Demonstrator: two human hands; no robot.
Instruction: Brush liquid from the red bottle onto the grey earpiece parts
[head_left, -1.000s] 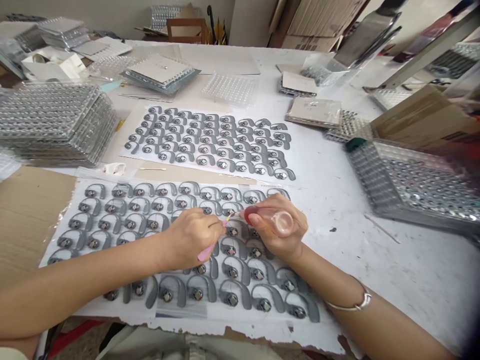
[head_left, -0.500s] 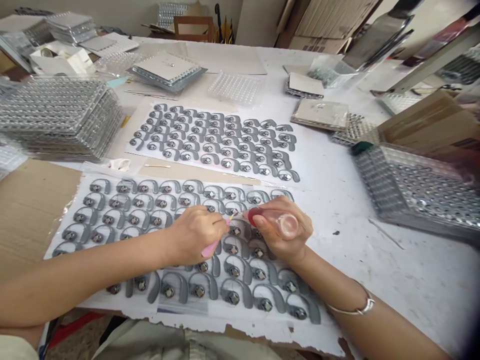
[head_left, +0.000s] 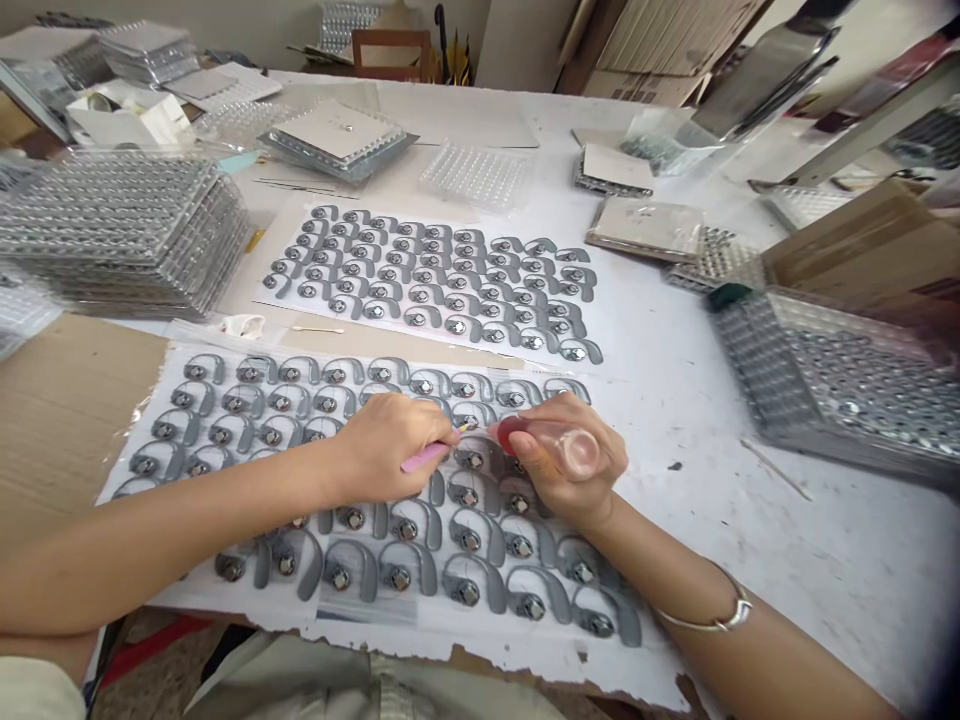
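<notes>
My left hand [head_left: 394, 440] is closed on a slim pink tool [head_left: 424, 458] with a yellowish tip that points right. My right hand [head_left: 555, 490] grips a small clear squeeze bottle [head_left: 576, 452] with a red neck and a fine nozzle aimed left. Tool tip and nozzle come close together over a grey ear-hook part [head_left: 472, 462]; whether either touches it, I cannot tell. Rows of such parts, each with a round metallic piece at one end, lie on a white sheet [head_left: 360, 632] under both hands. My left hand and forearm hide several of them.
A second sheet of ear hooks [head_left: 442, 328] lies farther back. Stacked clear trays [head_left: 120, 220] stand at left, and a filled tray stack [head_left: 862, 390] at right beside a cardboard box [head_left: 847, 235]. A cotton swab [head_left: 319, 330] and a thin stick [head_left: 776, 470] lie on the table.
My left hand has shifted slightly up, and the pink tool's handle now lies flatter. The right hand keeps the bottle over the same spot. The whole view has drifted slightly.
</notes>
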